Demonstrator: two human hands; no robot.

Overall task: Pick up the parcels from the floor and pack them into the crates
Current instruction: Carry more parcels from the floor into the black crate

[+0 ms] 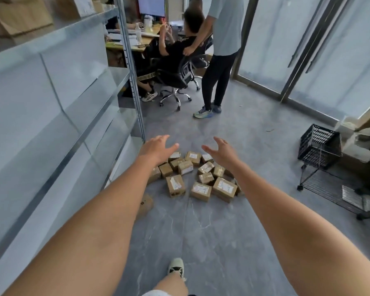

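Several small brown cardboard parcels (192,176) with white labels lie in a loose heap on the grey floor ahead of me. One more parcel (145,205) lies apart, half hidden under my left forearm. My left hand (158,149) and my right hand (222,152) are both stretched out above the far side of the heap, fingers spread, holding nothing. A black plastic crate (318,146) stands at the right, on top of a low black wire trolley (331,189).
A metal shelf rack (128,67) with grey panels runs along my left. Beyond the heap a person sits on an office chair (179,82) at a desk, and another person (220,60) stands beside them. Glass doors line the right wall. My foot (176,268) is below.
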